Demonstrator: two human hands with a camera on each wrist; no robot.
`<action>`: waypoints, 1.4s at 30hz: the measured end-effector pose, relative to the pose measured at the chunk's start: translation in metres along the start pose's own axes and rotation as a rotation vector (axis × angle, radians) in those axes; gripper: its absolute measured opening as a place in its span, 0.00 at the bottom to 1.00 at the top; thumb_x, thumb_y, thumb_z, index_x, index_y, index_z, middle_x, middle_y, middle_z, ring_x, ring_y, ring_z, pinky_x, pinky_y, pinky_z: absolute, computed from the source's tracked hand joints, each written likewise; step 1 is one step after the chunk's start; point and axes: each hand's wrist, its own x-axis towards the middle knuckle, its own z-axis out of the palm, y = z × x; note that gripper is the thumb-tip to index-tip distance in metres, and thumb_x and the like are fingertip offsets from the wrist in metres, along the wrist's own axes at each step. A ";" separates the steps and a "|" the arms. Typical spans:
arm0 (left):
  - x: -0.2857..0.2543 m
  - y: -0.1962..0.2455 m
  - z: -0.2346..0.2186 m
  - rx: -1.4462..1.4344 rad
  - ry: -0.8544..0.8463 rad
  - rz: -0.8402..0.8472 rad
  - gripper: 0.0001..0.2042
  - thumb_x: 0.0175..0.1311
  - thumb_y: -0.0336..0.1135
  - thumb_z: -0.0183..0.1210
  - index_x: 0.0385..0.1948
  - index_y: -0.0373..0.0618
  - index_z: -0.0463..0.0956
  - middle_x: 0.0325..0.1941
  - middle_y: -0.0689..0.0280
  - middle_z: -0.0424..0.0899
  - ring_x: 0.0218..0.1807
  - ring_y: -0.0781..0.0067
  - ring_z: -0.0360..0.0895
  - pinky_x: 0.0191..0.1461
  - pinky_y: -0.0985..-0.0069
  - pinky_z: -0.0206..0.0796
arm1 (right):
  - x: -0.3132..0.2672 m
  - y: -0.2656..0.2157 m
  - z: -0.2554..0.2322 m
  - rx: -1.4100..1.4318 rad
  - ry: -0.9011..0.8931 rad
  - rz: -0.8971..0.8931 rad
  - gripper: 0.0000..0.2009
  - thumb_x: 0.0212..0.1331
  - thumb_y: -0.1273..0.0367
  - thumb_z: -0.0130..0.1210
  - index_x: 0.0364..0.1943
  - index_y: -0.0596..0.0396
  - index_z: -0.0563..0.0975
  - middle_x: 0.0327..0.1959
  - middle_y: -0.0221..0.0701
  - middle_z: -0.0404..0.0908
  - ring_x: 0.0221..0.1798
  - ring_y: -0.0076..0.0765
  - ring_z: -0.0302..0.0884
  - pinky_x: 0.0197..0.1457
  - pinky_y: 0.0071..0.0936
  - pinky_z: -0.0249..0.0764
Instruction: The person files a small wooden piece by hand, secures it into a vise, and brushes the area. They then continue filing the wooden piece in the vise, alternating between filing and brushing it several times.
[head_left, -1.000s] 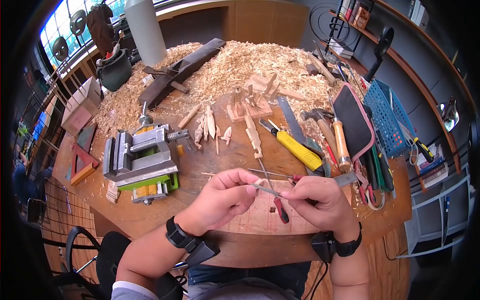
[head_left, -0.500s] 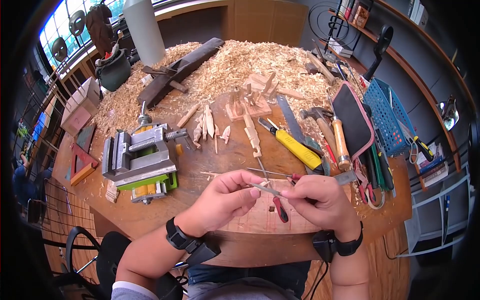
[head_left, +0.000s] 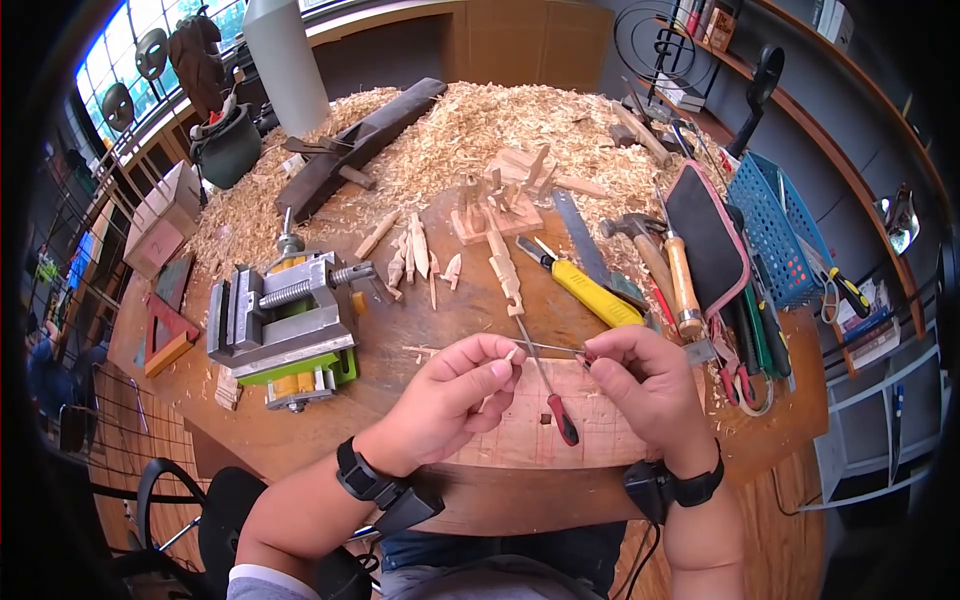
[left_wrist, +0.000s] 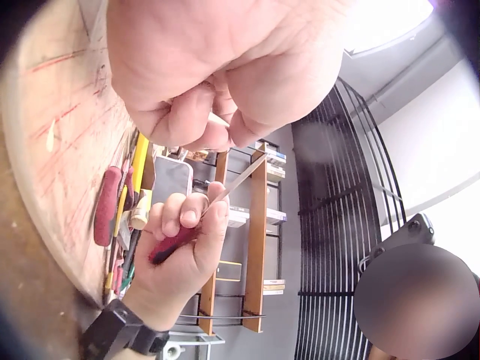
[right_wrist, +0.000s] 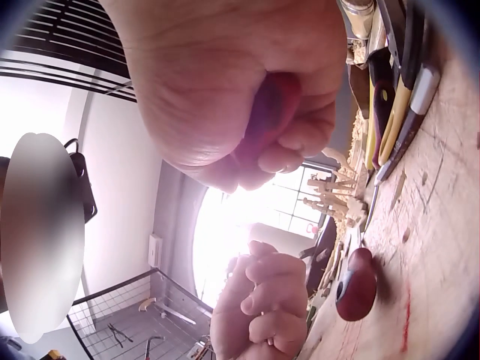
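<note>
My left hand (head_left: 455, 395) pinches a small pale piece of wood (left_wrist: 218, 120) between thumb and fingertips, most of it hidden by the fingers. To its right, my right hand (head_left: 655, 385) grips a slim file by its red and black handle (left_wrist: 174, 244). The file's narrow grey blade (left_wrist: 244, 178) points toward the left hand. Below both hands lies a wooden board (head_left: 500, 440) with red pencil lines and a small dark square hole. A second red-handled tool (head_left: 562, 420) rests on that board, its thin shaft pointing away from me.
A metal vise (head_left: 285, 310) stands left. Small carved wooden pieces (head_left: 419, 245) lie mid-table, near a yellow-handled cutter (head_left: 597, 293). At right are a hammer (head_left: 645, 245), a wood-handled chisel (head_left: 682, 290) and a blue basket (head_left: 770, 230). Shavings (head_left: 520, 120) and a long plane (head_left: 360, 145) fill the back.
The right hand has lifted the file off the wood piece and moved slightly up and away. Its fingers are less bent over the tool. The left hand stays almost in place, still pinching the piece.
</note>
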 end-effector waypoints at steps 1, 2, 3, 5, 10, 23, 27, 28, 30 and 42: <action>-0.001 0.000 0.000 -0.029 0.000 -0.014 0.05 0.75 0.32 0.55 0.47 0.46 0.74 0.36 0.69 0.77 0.30 0.81 0.68 0.25 0.85 0.54 | -0.001 0.001 0.001 -0.009 -0.034 0.026 0.08 0.67 0.73 0.60 0.47 0.61 0.80 0.30 0.19 0.78 0.31 0.10 0.68 0.33 0.13 0.65; 0.000 0.000 -0.001 -0.029 0.000 -0.014 0.05 0.75 0.32 0.55 0.47 0.46 0.74 0.36 0.69 0.77 0.30 0.81 0.68 0.25 0.85 0.54 | -0.001 0.002 0.001 -0.019 -0.068 0.050 0.09 0.67 0.72 0.60 0.47 0.61 0.80 0.30 0.19 0.78 0.30 0.10 0.68 0.33 0.13 0.65; 0.001 0.000 -0.003 -0.038 -0.014 -0.003 0.05 0.76 0.34 0.53 0.45 0.46 0.74 0.35 0.69 0.75 0.29 0.81 0.67 0.25 0.85 0.53 | -0.001 0.002 0.001 -0.018 -0.068 0.051 0.09 0.67 0.72 0.60 0.47 0.61 0.80 0.30 0.19 0.78 0.30 0.10 0.68 0.33 0.13 0.65; 0.003 -0.002 -0.005 -0.048 -0.029 0.008 0.06 0.77 0.36 0.52 0.43 0.46 0.73 0.34 0.69 0.74 0.29 0.81 0.66 0.24 0.85 0.53 | 0.000 0.002 0.002 -0.058 -0.106 0.032 0.08 0.67 0.72 0.60 0.47 0.61 0.80 0.29 0.19 0.79 0.30 0.10 0.69 0.32 0.14 0.67; 0.005 -0.002 -0.007 -0.130 0.035 0.030 0.09 0.79 0.41 0.49 0.43 0.46 0.73 0.35 0.68 0.74 0.29 0.79 0.66 0.24 0.84 0.53 | 0.002 0.003 0.005 -0.147 -0.069 0.078 0.08 0.67 0.72 0.60 0.44 0.62 0.81 0.29 0.23 0.81 0.30 0.12 0.72 0.33 0.17 0.70; 0.015 -0.013 -0.012 -0.156 0.166 0.053 0.06 0.78 0.40 0.49 0.42 0.51 0.70 0.33 0.67 0.74 0.25 0.77 0.66 0.19 0.83 0.49 | 0.008 0.007 0.008 -0.501 -0.032 -0.006 0.06 0.52 0.78 0.61 0.35 0.64 0.81 0.27 0.34 0.77 0.27 0.29 0.75 0.33 0.25 0.72; 0.016 -0.012 -0.011 -0.127 0.182 0.048 0.05 0.79 0.38 0.50 0.44 0.51 0.68 0.34 0.68 0.73 0.25 0.78 0.67 0.19 0.82 0.50 | 0.009 0.006 0.009 -0.514 -0.052 0.017 0.06 0.51 0.77 0.62 0.34 0.63 0.81 0.25 0.32 0.76 0.27 0.28 0.74 0.31 0.25 0.70; 0.016 -0.012 -0.011 -0.121 0.169 0.045 0.05 0.78 0.38 0.50 0.43 0.50 0.68 0.34 0.68 0.73 0.25 0.78 0.66 0.20 0.83 0.50 | 0.009 0.006 0.009 -0.522 -0.044 0.022 0.06 0.51 0.77 0.62 0.34 0.63 0.81 0.25 0.32 0.76 0.26 0.28 0.74 0.31 0.25 0.69; 0.014 -0.011 -0.009 -0.110 0.165 0.029 0.05 0.78 0.38 0.50 0.43 0.50 0.68 0.34 0.68 0.73 0.25 0.79 0.66 0.20 0.83 0.50 | 0.008 0.008 0.010 -0.525 -0.041 0.029 0.06 0.51 0.77 0.62 0.34 0.63 0.82 0.24 0.32 0.76 0.26 0.27 0.74 0.31 0.25 0.69; 0.012 -0.009 -0.008 -0.123 0.135 0.008 0.06 0.77 0.37 0.49 0.39 0.48 0.66 0.35 0.66 0.73 0.27 0.78 0.66 0.21 0.83 0.50 | 0.009 0.007 0.009 -0.526 -0.070 0.015 0.05 0.51 0.76 0.62 0.33 0.61 0.83 0.23 0.31 0.75 0.25 0.27 0.72 0.29 0.25 0.67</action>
